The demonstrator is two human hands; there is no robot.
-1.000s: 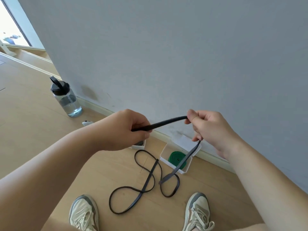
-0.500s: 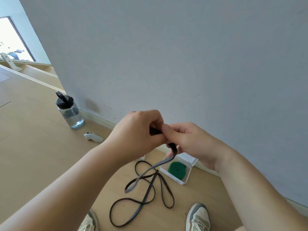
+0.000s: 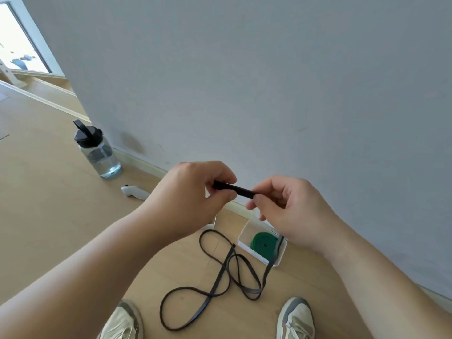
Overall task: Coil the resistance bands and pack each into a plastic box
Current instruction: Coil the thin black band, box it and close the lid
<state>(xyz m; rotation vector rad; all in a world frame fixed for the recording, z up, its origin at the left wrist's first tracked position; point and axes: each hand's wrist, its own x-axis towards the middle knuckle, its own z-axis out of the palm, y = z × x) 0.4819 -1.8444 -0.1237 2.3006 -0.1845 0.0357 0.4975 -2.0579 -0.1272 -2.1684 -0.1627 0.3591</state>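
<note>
Band (image 3: 233, 189), black one, up in both hands at chest height, in front of the wall (image 3: 244, 81). L hand (image 3: 188, 199) pinches one end of a short stretch between thumb & fingers. R hand (image 3: 291, 211) has fingers curled round the other end, thumb tip on it. That stretch runs near straight between the 2 hands, tilted a bit down toward R.

Rest of band drops from under R hand, passes across the box (image 3: 279, 261) corner, then down to the floor (image 3: 49, 216). There it lies in loose loops that cross each other, between my shoes: L shoe (image 3: 122, 321), R shoe (image 3: 297, 319). Biggest loop ends just beside L shoe.

Box is white, lid open, on the floor by the skirting, below R hand. Green band (image 3: 263, 244) sits coiled inside it, flat.

A bit of white shows under L hand at the skirting; can't tell what it is, mostly hidden.

Off to the L: clear bottle (image 3: 100, 152) w/ black cap, upright near the wall. White controller (image 3: 134, 191) lies on the floor just beside it, between bottle & L hand.
</note>
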